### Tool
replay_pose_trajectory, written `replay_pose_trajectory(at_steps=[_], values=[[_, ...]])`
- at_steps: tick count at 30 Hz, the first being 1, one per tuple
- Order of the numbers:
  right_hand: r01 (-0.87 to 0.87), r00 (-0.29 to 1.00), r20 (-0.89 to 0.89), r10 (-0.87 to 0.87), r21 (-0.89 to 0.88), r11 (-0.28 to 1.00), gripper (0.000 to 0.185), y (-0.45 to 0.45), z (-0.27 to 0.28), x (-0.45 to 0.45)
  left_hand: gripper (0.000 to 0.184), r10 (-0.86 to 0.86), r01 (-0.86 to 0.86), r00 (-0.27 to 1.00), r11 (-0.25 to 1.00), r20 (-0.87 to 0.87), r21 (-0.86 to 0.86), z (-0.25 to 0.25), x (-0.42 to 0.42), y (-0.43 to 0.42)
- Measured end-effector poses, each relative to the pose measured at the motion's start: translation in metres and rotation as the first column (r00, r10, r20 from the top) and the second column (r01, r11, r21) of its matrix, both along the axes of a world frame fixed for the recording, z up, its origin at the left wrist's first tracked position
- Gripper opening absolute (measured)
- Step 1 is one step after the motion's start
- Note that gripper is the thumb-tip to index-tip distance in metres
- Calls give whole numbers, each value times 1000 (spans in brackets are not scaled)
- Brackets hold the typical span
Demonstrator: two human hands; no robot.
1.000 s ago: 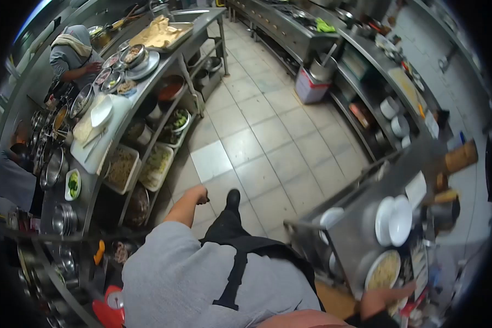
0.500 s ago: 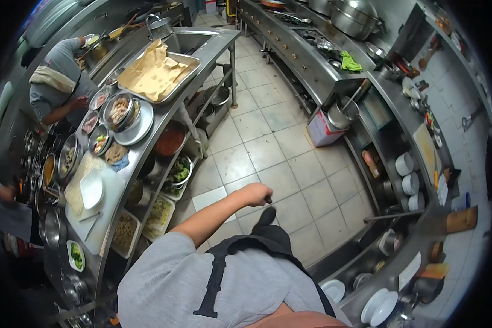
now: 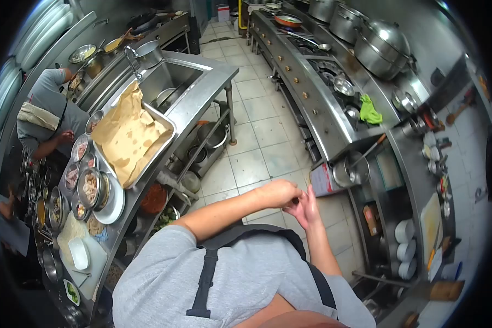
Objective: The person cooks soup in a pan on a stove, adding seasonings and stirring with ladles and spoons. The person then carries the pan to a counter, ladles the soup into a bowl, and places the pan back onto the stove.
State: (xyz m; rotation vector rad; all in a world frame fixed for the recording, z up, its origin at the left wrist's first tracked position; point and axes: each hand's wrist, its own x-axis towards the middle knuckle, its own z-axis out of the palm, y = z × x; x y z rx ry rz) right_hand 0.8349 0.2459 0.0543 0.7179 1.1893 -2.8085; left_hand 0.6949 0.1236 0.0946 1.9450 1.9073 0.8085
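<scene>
My left hand (image 3: 280, 194) is in front of my body, above the tiled floor, with its fingers curled closed. My right hand (image 3: 307, 211) meets it from the right, palm turned inward and at least one finger stretched upward. The fingertips of both hands come together. A small dark spot shows between them, too small and shaded to name. Nearest to the hands are a metal pot (image 3: 341, 177) with a long-handled utensil in it and a red-and-white box (image 3: 321, 180) beside it.
To the left, a steel counter carries a paper-lined tray (image 3: 170, 131), bowls of food and a white dish (image 3: 79, 253), beside a sink (image 3: 187, 70). A co-worker (image 3: 52, 117) stands beyond it. The stove (image 3: 306, 90) runs along the right, with a green cloth (image 3: 370, 109).
My right hand has come into view and met my left, which has moved slightly right. The view has shifted, showing more of the sink and stove.
</scene>
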Motion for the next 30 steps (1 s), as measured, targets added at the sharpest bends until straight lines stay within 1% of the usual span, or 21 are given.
replay_pose_trajectory(at_steps=[2,4,5,7,8,9,10,11,13,15,16,18,19,21,22,23,25,27,28,29,30], values=[[2,1000,-2,-2,-113,994,65,15,-1,-68,27,93,-93,996,995,-13,-23,7,-52,14],[-53,999,-16,52,-83,995,63,32,-2,-125,25,163,-165,986,985,-46,-46,14,-104,25],[-93,995,-35,92,-50,994,62,38,-2,-155,25,173,-175,984,983,-43,-50,15,-133,31],[-91,995,-61,84,-120,989,57,43,2,-215,26,160,-161,985,987,-62,-5,9,-185,40],[-69,997,-54,62,-154,986,56,47,-2,-235,28,158,-158,987,987,-20,-12,11,-211,44],[-26,998,-57,21,-83,996,55,51,-10,-258,29,133,-133,991,991,24,-16,13,-233,46],[-45,999,16,46,-67,997,54,59,-11,-278,30,163,-163,987,987,20,-1,14,-254,47],[41,999,19,-39,-109,993,45,63,-16,-299,30,202,-202,979,979,10,23,19,-278,48],[-15,1000,-17,12,-210,978,27,79,-23,-334,30,265,-266,964,963,25,45,44,-318,47],[4,1000,30,0,-123,992,23,89,-9,-373,28,357,-358,933,926,29,116,48,-364,44],[-8,999,43,14,-133,991,23,92,-6,-385,23,444,-451,888,892,115,39,50,-383,42],[-41,999,24,40,19,999,25,106,5,-430,14,549,-550,835,829,42,103,53,-427,34],[-79,996,53,78,30,996,32,113,10,-452,11,594,-587,804,796,-8,150,48,-449,25],[-165,981,114,157,73,984,33,124,22,-496,8,702,-702,709,695,67,155,38,-485,6],[-194,977,101,189,42,980,31,135,13,-521,8,730,-723,682,663,45,193,33,-503,-4],[-219,974,80,213,74,973,29,138,16,-544,8,786,-771,619,606,5,199,30,-520,-16],[-299,954,39,297,95,949,24,150,16,-594,9,897,-897,434,422,84,131,20,-546,-38],[-368,930,36,366,122,922,20,155,18,-641,11,955,-962,236,204,181,180,2,-570,-63],[-418,908,39,416,114,901,20,155,19,-663,14,969,-989,85,54,232,138,0,-580,-76],[-453,891,48,451,125,883,19,156,21,-682,22,946,-995,-75,-91,315,36,0,-590,-88],[-482,876,50,480,138,865,17,155,24,-703,29,939,-972,-195,-224,284,70,-9,-605,-106]])
